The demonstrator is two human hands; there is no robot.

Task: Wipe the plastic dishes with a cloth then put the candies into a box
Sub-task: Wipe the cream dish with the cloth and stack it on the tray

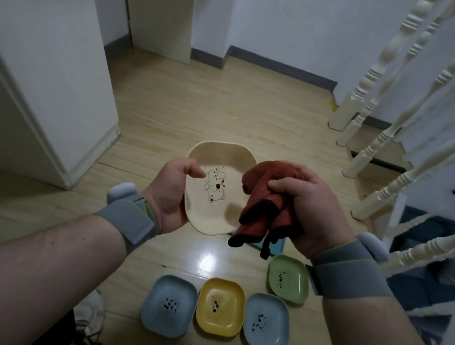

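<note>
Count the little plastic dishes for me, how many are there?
5, maybe more hidden. A cream dish is held in the left hand. On the floor: a blue dish, a yellow dish, another blue dish, and a green dish.

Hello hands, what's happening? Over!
Left hand holds cream dish. Right hand grips red cloth beside it. Spots still on dish. Nothing in the way.

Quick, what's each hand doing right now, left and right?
Left hand: grips the cream dish by its edge.
Right hand: closed around the bunched red cloth.
</note>
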